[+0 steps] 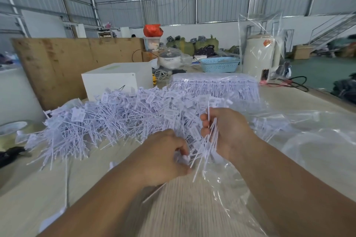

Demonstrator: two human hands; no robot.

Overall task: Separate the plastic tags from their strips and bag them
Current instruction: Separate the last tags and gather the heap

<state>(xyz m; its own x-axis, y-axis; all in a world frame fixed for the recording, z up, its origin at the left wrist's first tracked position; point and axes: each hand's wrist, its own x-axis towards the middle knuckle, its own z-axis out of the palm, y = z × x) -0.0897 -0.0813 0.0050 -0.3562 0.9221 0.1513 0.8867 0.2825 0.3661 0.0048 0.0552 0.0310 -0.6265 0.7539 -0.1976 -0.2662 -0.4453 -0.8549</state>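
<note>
A big heap of loose white plastic tags (107,119) lies across the middle of the table. Behind it sits a neat stack of tags still on their strips (213,86) under clear film. My right hand (225,131) grips a bundle of thin tag stems (209,140) that fan downward. My left hand (163,158) is curled around the tag heads at the lower end of that bundle. A clear plastic bag (227,184) lies crumpled under and to the right of both hands.
A white box (115,81) stands behind the heap, with a plywood board (63,63) beyond it. A blue basket (219,64), a white appliance (260,57) in clear plastic and a tape roll (13,129) at the left edge are also on the table.
</note>
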